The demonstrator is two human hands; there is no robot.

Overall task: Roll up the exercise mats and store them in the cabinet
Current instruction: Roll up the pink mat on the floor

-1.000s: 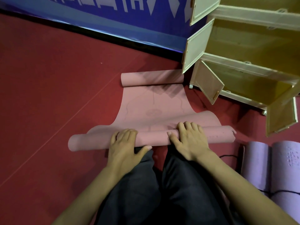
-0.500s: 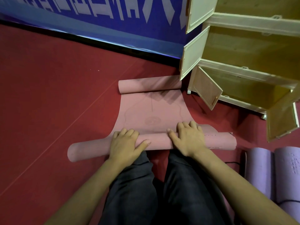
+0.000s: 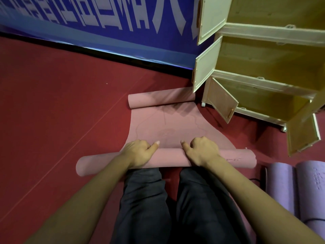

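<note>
Pink exercise mat (image 3: 168,127) lies on a dark red floor (image 3: 52,103), seen from a head camera looking down over a kneeling person's dark trousers (image 3: 144,205). Its near end is wound into a long roll (image 3: 168,158) lying crosswise just in front of the knees, and its far end curls up in a smaller roll (image 3: 158,98) touching the foot of a cabinet; the flat stretch between them bears a faint line pattern. Left hand (image 3: 139,153) sits on top of the near roll with its fingers curled over the far side, clamped on the mat, thumb pointing inward. Right hand (image 3: 202,150) grips the roll the same way, thumb pointing toward the left hand, the two hands a little apart. Upper right stands a cream cabinet (image 3: 263,32) with several compartments, their doors (image 3: 205,73) swung open; the insides that show are yellowish and hold nothing visible. Lower right, two rolled purple mats (image 3: 288,187) lie side by side on the floor, touching each other, just beside the pink roll's right end. A blue banner (image 3: 96,16) with white lettering runs along the back wall.
</note>
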